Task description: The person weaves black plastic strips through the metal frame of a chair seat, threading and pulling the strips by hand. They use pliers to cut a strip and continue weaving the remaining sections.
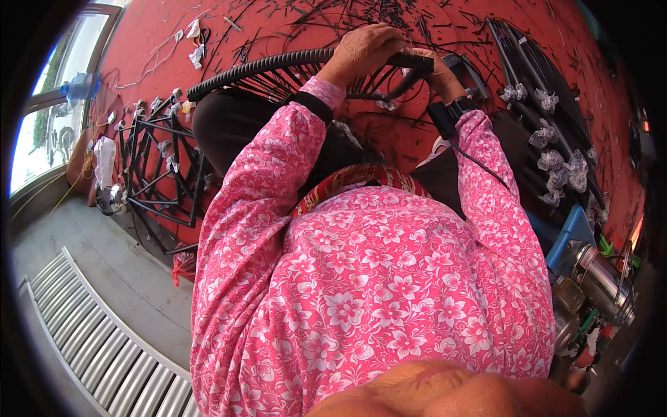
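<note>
A curved black bar (260, 67), tightly wound so that it looks ribbed, lies across my lap, with thin black strands (292, 78) fanning out below it. Over its right stretch, my left hand (368, 50) is closed, with the fingertips partly hidden behind the bar. My right hand (438, 73) grips the smoother right end of the same bar (411, 61), its fingers curled around from the far side. Whether either hand also pinches a loose strand cannot be made out.
Black strip scraps (306, 15) litter the red floor (156, 42) ahead. Black metal frames (160, 160) with plastic-wrapped ends stand at left; more black frames (556, 104) lie at right. Lower left is a metal roller rack (104, 333); a steel flask (601, 278) sits lower right.
</note>
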A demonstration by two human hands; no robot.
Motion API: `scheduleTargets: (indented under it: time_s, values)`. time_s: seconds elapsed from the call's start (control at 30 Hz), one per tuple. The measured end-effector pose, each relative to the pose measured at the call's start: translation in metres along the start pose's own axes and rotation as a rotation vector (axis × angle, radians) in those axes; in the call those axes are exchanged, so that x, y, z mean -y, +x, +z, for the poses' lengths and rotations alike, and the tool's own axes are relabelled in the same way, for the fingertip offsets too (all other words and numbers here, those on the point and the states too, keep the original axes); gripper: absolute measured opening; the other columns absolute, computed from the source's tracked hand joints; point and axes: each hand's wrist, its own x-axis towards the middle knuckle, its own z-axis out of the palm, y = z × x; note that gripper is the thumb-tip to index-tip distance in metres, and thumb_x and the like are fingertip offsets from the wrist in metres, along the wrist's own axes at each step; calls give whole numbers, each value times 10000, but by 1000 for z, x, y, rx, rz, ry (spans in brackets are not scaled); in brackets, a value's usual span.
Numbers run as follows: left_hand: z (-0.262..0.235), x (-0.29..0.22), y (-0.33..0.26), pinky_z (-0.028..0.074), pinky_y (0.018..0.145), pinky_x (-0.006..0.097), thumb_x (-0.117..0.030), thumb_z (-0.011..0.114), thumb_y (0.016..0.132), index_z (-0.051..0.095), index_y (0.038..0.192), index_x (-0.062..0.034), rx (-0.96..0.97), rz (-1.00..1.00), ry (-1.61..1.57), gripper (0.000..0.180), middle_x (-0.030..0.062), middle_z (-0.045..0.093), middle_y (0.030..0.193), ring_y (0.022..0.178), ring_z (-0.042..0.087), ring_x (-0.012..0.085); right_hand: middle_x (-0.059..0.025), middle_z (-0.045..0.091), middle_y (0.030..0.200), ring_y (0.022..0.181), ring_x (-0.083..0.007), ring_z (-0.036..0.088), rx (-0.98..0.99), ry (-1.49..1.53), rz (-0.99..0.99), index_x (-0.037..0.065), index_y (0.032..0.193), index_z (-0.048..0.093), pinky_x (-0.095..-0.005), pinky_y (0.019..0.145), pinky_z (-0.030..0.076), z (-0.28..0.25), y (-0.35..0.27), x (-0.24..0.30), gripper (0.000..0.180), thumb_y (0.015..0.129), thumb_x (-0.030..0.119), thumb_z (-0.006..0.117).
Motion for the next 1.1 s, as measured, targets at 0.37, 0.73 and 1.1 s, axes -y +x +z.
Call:
scheduleTargets:
  time_s: [0.37, 0.73, 1.1]
  values:
    - [1, -16, -1, 540, 806, 434, -320, 743, 840, 688, 1149, -123, 192, 37, 184, 371, 73, 675, 1034, 983, 664, 314, 58, 574, 711, 514, -33, 447, -221, -266, 259, 103, 939, 692, -218, 449, 304, -23, -20, -17, 177, 935, 280, 694]
    - [5, 18, 30, 535, 818, 454, -398, 740, 827, 710, 1127, -142, 244, -44, 155, 395, 82, 725, 991, 950, 687, 335, 31, 642, 779, 548, -19, 551, -251, -523, 500, 36, 1102, 684, -157, 462, 378, -6, -195, 159, 290, 893, 231, 733]
    - [20, 25, 28, 533, 833, 456, -391, 727, 816, 727, 1100, -185, 208, -36, 145, 351, 74, 726, 985, 976, 691, 320, 21, 681, 938, 699, -52, 559, -734, -1151, 153, 26, 1199, 716, -203, 618, 428, -117, -204, 273, 304, 945, 192, 703]
